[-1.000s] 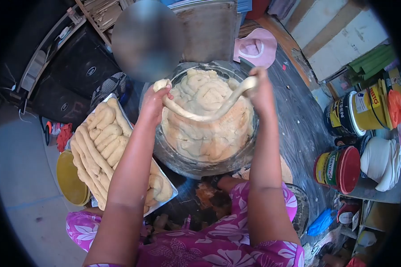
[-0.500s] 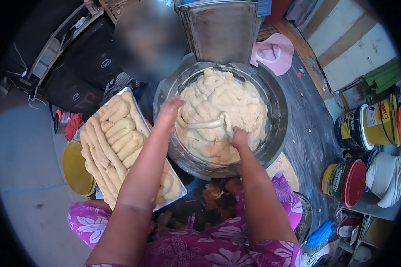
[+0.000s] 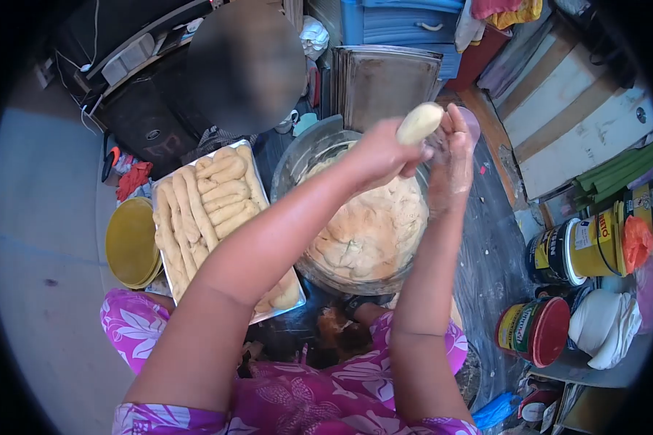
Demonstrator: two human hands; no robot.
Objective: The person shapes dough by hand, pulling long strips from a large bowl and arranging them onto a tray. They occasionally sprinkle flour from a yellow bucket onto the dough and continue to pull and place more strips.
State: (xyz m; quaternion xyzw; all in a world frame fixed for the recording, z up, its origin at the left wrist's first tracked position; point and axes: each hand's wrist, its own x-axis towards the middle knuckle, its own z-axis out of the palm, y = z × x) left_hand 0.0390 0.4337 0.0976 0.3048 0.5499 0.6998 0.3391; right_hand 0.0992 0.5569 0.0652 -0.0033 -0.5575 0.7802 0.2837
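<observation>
My left hand [image 3: 387,154] is raised above the big grey basin [image 3: 321,130], its fingers wrapped round a thick roll of pale dough [image 3: 419,123]. Close beside it, my right hand [image 3: 453,148] is lifted with its fingers stretched out and partly curved; blur hides whether it touches the dough. Below both hands, a large lumpy mass of dough [image 3: 370,235] fills the basin. To the left, a metal baking tray [image 3: 279,308] bears several long dough strips [image 3: 189,203] and shorter pieces, lying side by side.
Yellow tubs [image 3: 130,250] stand left of the tray. Stacked baking sheets [image 3: 388,87] lean behind the basin, near a blue drawer unit [image 3: 406,29]. On the right are a red-lidded bucket [image 3: 548,330], a yellow bucket [image 3: 595,246] and a white cloth [image 3: 606,326].
Both hands have risen from the dough in the basin and come together above its far right side. A dough roll is now in my left hand. The camera view has shifted.
</observation>
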